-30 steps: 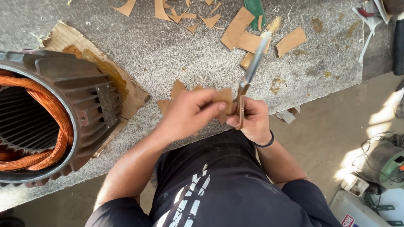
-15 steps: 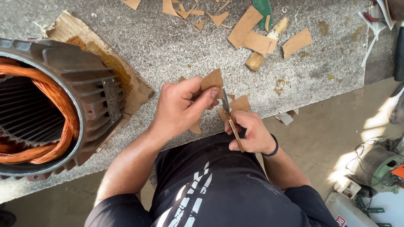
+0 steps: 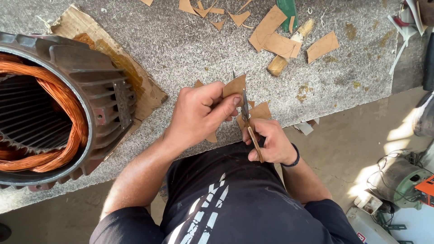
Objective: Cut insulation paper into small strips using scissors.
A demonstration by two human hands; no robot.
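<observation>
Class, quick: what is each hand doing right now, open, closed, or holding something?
Left hand: closed, pinching a brown paper piece.
Right hand: closed around scissors, blades at the paper.

Speckled grey stone bench (image 3: 190, 40), worn and stained. At left, a finned motor stator housing (image 3: 54, 113) with copper windings, sitting on a stained cardboard sheet (image 3: 135, 77). Across the far side, scattered brown paper offcuts (image 3: 271, 31), a wooden-handled tool (image 3: 289, 54), a green object (image 3: 288, 9). More offcuts (image 3: 261, 110) near the front edge.
</observation>
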